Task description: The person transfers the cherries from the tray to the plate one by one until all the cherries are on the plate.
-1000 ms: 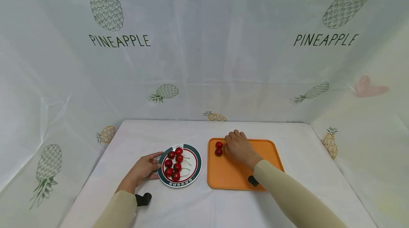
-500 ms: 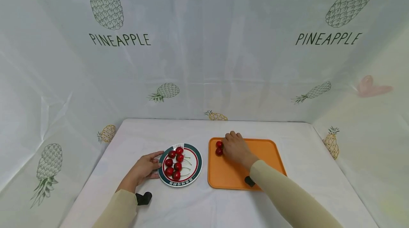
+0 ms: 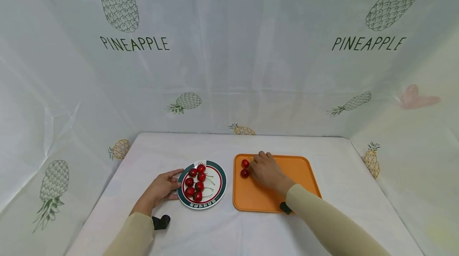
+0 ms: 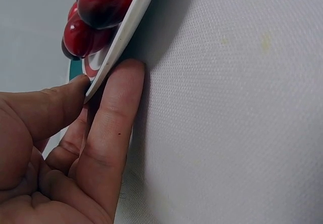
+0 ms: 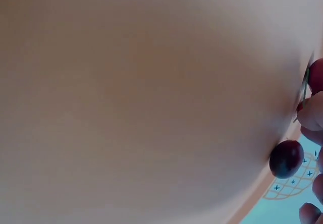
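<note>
On the white table, my left hand (image 3: 161, 189) pinches the rim of a round plate (image 3: 221, 192) with a green and red border. Its thumb (image 4: 60, 108) lies at the edge and a finger (image 4: 118, 98) reaches under, as the left wrist view shows. Several red cherries (image 3: 199, 186) with thin stems lie on this plate. Over the orange tray (image 3: 251, 200), my right hand (image 3: 267, 171) has its fingers bent beside two cherries (image 3: 244, 173). In the right wrist view its fingertips (image 5: 312, 115) are by a cherry's stem; I cannot tell whether they grip anything.
Plate and tray stand side by side on the white cloth (image 3: 236, 228), with a narrow gap between them. A pale curtain (image 3: 229, 68) printed with pineapples hangs behind the table. Dark bands (image 3: 161, 222) are worn at both wrists.
My right hand has shifted slightly over the tray, first left, then back right and toward me. The nearer cherry on the tray has moved a little apart from the other. The left hand keeps still.
</note>
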`<state>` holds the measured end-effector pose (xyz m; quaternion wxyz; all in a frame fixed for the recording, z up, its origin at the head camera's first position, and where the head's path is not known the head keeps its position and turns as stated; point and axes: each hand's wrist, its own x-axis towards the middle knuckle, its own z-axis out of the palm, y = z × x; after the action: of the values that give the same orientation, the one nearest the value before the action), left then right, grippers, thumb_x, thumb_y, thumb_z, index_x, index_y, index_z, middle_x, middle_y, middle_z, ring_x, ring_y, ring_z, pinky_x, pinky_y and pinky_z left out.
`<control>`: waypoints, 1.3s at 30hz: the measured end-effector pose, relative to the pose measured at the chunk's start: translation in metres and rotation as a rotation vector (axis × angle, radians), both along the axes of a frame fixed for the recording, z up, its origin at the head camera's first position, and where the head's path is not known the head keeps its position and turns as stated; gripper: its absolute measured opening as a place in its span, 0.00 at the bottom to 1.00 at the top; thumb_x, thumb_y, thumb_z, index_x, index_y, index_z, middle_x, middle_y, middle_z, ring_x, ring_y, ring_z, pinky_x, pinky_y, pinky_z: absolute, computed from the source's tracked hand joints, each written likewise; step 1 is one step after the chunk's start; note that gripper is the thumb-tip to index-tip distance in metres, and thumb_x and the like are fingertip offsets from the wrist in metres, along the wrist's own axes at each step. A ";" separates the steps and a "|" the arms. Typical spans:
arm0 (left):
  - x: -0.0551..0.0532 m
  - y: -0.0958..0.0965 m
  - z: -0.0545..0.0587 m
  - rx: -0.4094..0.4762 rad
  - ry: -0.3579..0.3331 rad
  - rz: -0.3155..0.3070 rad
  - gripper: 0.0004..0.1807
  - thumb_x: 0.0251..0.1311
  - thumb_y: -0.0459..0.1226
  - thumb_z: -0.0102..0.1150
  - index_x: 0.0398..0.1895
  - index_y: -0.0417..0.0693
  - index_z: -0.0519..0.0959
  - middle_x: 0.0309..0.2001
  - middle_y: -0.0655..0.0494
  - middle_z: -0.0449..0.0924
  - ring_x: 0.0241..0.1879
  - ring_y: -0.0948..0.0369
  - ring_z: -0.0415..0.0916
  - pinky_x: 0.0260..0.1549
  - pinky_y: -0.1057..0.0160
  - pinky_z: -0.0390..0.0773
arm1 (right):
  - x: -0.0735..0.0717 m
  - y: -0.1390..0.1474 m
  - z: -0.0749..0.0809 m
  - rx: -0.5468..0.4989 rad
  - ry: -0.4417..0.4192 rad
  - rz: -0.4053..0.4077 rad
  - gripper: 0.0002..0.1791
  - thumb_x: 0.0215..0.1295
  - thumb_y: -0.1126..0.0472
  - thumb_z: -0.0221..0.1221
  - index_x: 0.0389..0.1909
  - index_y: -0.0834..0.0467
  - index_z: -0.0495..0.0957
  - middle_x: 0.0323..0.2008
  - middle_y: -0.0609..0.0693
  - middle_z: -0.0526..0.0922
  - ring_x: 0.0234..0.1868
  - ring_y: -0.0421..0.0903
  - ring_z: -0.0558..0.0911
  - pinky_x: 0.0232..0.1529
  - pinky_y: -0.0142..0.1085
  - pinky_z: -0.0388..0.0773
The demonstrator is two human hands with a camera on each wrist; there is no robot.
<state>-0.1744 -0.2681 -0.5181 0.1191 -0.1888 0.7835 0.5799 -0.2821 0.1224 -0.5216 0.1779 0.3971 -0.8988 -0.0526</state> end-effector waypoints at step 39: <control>0.003 0.002 0.002 0.000 0.025 0.000 0.32 0.72 0.27 0.59 0.77 0.50 0.71 0.50 0.41 0.71 0.38 0.56 0.83 0.38 0.54 0.91 | 0.007 0.012 0.003 0.125 0.086 0.148 0.09 0.64 0.54 0.75 0.41 0.51 0.88 0.39 0.46 0.82 0.43 0.47 0.72 0.46 0.37 0.75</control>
<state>-0.1715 -0.2657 -0.5157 0.1092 -0.1813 0.7851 0.5821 -0.2755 0.1342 -0.5187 0.1945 0.4699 -0.8537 -0.1124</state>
